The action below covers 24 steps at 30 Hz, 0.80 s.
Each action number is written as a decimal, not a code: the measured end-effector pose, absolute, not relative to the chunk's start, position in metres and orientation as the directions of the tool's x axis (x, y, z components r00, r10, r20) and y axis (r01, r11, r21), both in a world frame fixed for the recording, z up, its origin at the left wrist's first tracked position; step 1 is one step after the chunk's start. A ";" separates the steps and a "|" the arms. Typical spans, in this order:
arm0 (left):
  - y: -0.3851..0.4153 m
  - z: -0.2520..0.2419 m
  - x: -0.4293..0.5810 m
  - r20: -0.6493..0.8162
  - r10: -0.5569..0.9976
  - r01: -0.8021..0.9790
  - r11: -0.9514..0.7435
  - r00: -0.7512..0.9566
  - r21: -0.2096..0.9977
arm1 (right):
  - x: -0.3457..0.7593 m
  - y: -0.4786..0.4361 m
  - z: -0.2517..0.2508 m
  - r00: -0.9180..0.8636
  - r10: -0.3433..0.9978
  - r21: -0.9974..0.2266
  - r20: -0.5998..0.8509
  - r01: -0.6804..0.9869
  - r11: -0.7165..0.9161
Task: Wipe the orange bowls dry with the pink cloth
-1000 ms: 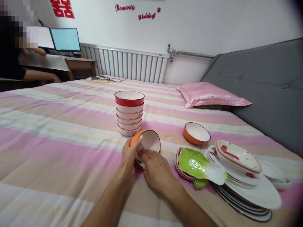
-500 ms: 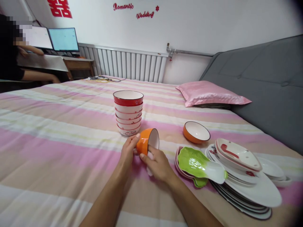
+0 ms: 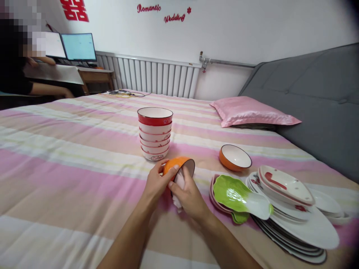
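Note:
An orange bowl (image 3: 175,163) with a pale inside is tilted on its side above the bed, its mouth turned to the right. My left hand (image 3: 159,181) grips it from the left, thumb on the outer wall. A whitish cloth or tissue (image 3: 179,183) is pinched in my right hand (image 3: 188,192), whose fingers reach into the bowl's mouth. Just behind the hands stands a stack of several bowls (image 3: 155,140), the top one red outside. A second orange bowl (image 3: 235,157) sits upright to the right.
Near right lie a green leaf-shaped dish (image 3: 232,192) on other dishes and a pile of several plates (image 3: 316,224) topped by a white patterned dish (image 3: 286,183). A pink pillow (image 3: 252,110) rests by the grey headboard (image 3: 308,78). A person (image 3: 17,71) sits at far left.
The orange bowl has turned in my hands, and my left thumb now lies over its wall near the rim. More of the cloth shows by my right hand. The view has shifted slightly.

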<state>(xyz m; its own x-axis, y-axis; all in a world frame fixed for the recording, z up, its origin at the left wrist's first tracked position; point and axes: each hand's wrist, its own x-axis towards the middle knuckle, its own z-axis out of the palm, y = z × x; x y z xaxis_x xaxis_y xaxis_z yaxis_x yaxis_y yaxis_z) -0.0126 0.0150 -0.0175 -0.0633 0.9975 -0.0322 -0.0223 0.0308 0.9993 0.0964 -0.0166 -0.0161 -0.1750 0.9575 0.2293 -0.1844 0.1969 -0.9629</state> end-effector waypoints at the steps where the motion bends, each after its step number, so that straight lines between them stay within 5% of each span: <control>1: 0.016 -0.019 -0.013 -0.046 0.997 -0.039 0.044 -0.066 0.998 | 0.096 -0.016 -0.017 -0.219 0.945 -0.962 0.243 -0.178 0.206; 10: 0.016 -0.017 -0.015 -0.083 0.990 -0.091 0.073 -0.116 0.993 | 0.107 -0.016 -0.025 -0.496 0.844 -0.924 0.205 0.187 0.334; 17: 0.016 -0.014 -0.015 -0.096 0.990 -0.163 0.078 -0.105 0.984 | 0.113 -0.020 -0.021 -0.511 0.854 -0.691 0.097 0.584 0.427; 24: 0.018 -0.013 -0.016 -0.131 0.985 -0.165 0.111 -0.113 0.980 | 0.118 -0.018 -0.026 -0.487 0.869 -0.496 0.084 0.736 0.461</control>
